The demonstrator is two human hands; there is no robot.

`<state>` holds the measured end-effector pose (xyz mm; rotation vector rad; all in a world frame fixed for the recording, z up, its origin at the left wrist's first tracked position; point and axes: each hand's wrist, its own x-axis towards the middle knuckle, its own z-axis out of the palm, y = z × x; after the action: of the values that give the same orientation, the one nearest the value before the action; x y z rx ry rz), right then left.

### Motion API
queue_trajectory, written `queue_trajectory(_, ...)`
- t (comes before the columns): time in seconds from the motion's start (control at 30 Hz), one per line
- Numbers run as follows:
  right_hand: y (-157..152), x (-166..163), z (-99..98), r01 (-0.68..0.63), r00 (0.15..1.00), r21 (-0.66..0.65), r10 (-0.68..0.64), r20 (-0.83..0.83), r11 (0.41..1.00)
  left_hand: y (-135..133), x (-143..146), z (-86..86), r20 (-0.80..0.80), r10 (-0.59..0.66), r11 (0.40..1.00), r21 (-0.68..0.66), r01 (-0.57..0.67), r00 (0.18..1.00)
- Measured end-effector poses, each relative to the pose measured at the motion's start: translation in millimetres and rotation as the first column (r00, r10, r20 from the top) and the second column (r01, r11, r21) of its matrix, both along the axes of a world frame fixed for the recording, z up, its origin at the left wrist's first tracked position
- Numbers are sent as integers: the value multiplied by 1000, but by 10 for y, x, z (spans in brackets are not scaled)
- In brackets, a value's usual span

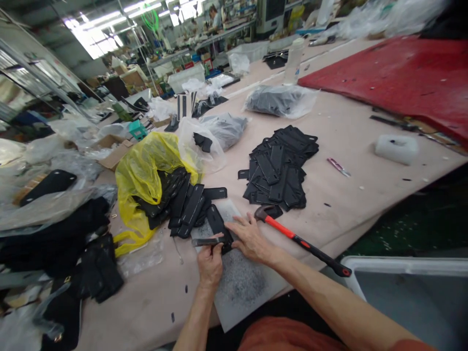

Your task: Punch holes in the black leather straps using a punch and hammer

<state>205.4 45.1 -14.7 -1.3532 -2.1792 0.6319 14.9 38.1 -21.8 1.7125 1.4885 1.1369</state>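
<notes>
My left hand [210, 265] pinches a dark grey metal tool shaped like a flat bar [206, 241], held level; its lower end is hidden. Under it, a black flat piece with a rounded end [215, 218] lies on a scuffed, translucent cutting board [248, 287]. My right hand [250, 238] rests with fingers spread, fingertips on or beside that piece. Close to its right lies a hammer with a red and black handle [303, 242], its head by a dark piece. Left of the board, more black pieces [192, 209] spill from a yellow plastic bag [137, 168].
A heap of black pieces [276, 168] lies beyond my right hand. Farther out are filled clear bags [280, 100], a pink cutter [338, 166], a white block [397, 148] and a red sheet [395, 80]. A grey bin [402, 265] stands by the table's right edge.
</notes>
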Motion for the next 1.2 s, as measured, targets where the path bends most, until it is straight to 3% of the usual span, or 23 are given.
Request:
queue_trajectory(0.17, 8, -3, -36, 10, 999, -20, -11, -30, 1000, -5, -31, -24, -1, 35, 999, -22, -35, 999)
queue_trajectory(0.33, 8, 8, -24, 19, 998, -31, -21, -53, 999, -27, -27, -17, 19, -18, 1000, -19, 18, 1000)
queue_trajectory(0.77, 30, -1, -43, 37, 996, -14, -38, -76, 999, -21, 13, -3, -123, -65, 997, 27, 68, 990)
queue_trajectory(1.2, 103, -115, -51, 39, 998, 2, -39, -55, 999, 114, -87, -65, -118, -19, 999, 23, 22, 993)
